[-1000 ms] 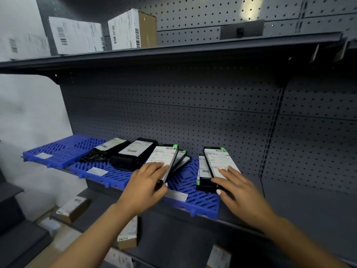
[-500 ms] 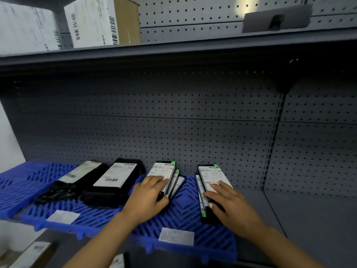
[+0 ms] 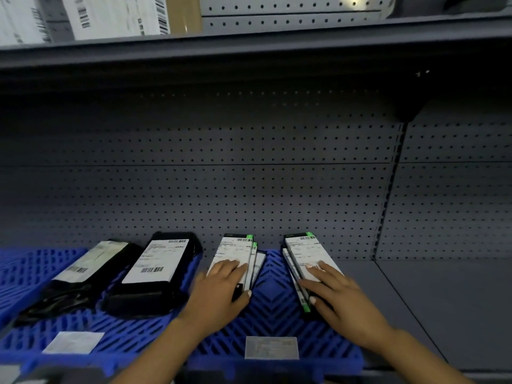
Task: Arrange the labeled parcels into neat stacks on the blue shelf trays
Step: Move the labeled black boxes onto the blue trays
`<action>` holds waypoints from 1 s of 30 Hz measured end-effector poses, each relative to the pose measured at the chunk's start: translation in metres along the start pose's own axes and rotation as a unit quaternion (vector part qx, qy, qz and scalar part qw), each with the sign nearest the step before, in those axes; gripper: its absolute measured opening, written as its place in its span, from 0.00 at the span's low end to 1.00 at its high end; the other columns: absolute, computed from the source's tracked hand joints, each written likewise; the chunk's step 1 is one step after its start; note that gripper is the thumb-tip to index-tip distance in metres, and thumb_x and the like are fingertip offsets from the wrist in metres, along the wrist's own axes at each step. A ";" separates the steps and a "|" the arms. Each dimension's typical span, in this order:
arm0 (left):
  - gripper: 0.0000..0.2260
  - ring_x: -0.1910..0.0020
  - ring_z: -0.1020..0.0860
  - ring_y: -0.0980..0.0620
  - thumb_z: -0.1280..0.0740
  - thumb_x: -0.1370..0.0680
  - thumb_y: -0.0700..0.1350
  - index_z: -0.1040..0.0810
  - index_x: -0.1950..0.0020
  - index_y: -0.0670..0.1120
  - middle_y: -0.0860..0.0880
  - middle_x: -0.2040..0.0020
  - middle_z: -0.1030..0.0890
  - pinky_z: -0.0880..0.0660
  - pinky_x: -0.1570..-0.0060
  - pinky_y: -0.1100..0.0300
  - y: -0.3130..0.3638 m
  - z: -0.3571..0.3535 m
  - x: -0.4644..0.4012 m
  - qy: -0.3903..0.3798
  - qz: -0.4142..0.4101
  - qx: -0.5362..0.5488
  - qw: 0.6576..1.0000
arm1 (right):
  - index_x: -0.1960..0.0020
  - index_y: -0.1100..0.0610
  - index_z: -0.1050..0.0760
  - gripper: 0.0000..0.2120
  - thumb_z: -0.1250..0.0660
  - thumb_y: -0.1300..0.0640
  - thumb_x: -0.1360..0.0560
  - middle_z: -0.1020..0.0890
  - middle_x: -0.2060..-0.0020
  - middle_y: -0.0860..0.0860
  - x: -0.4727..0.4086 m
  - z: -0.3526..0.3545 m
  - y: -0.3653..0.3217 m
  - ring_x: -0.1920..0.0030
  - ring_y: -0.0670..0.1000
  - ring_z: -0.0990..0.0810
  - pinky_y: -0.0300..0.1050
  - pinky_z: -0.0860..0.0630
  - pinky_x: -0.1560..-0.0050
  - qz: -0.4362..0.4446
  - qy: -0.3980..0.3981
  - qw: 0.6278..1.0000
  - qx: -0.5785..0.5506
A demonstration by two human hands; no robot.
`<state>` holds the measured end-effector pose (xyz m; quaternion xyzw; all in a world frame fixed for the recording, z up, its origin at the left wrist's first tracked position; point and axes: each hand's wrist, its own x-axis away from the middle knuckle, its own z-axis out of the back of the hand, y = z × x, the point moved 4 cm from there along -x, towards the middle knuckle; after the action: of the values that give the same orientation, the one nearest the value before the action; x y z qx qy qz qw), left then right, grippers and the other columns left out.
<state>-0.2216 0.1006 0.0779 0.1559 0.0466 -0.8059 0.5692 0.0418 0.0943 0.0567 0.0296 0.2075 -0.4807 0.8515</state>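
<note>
Grey pegboard backs the shelf. Left hand lies flat, fingers together, on the left stack of slim labeled parcels, thumb at its near end. Right hand presses spread fingers on the right stack. Both stacks sit on the blue tray. Step: squaring edges. Next, judged: nudge the fanned lower parcels flush. Two black parcels lie leftward.
</note>
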 end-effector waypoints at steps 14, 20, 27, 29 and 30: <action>0.30 0.28 0.39 0.52 0.46 0.23 0.64 0.41 0.24 0.52 0.52 0.25 0.38 0.46 0.32 0.57 0.108 0.094 -0.010 0.108 -0.203 0.003 0.973 | 0.25 0.43 0.42 0.24 0.48 0.42 0.20 0.41 0.25 0.46 0.050 0.109 -0.022 0.24 0.49 0.46 0.53 0.42 0.28 -0.001 0.128 0.989 0.071; 0.31 0.29 0.42 0.55 0.49 0.24 0.66 0.41 0.24 0.52 0.52 0.25 0.38 0.47 0.32 0.58 0.200 0.129 -0.008 0.132 -0.272 0.028 0.953 | 0.25 0.45 0.40 0.24 0.47 0.42 0.20 0.40 0.25 0.47 0.116 0.191 -0.006 0.24 0.50 0.46 0.55 0.39 0.28 -0.030 0.172 0.977 0.126; 0.33 0.27 0.41 0.54 0.51 0.25 0.67 0.43 0.24 0.53 0.53 0.25 0.40 0.47 0.31 0.59 0.337 0.166 0.005 0.176 -0.317 0.061 0.930 | 0.26 0.48 0.38 0.24 0.46 0.44 0.21 0.36 0.27 0.51 0.228 0.300 0.022 0.25 0.53 0.42 0.56 0.38 0.29 -0.071 0.196 0.956 0.205; 0.33 0.28 0.41 0.54 0.51 0.26 0.67 0.44 0.23 0.54 0.53 0.25 0.39 0.47 0.31 0.59 0.378 0.175 0.010 0.186 -0.323 0.072 0.925 | 0.26 0.49 0.37 0.24 0.46 0.43 0.21 0.35 0.27 0.52 0.260 0.331 0.030 0.26 0.54 0.41 0.54 0.39 0.29 -0.084 0.193 0.951 0.227; 0.34 0.27 0.41 0.54 0.52 0.26 0.68 0.44 0.23 0.54 0.53 0.25 0.40 0.47 0.31 0.59 0.398 0.178 0.013 0.190 -0.326 0.076 0.923 | 0.26 0.49 0.37 0.24 0.47 0.43 0.21 0.35 0.27 0.52 0.276 0.346 0.034 0.26 0.55 0.41 0.53 0.39 0.29 -0.092 0.189 0.948 0.239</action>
<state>0.1104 -0.0942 0.2838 0.3251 0.1407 -0.9034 0.2415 0.3067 -0.1967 0.2619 0.3035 0.2455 -0.5783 0.7164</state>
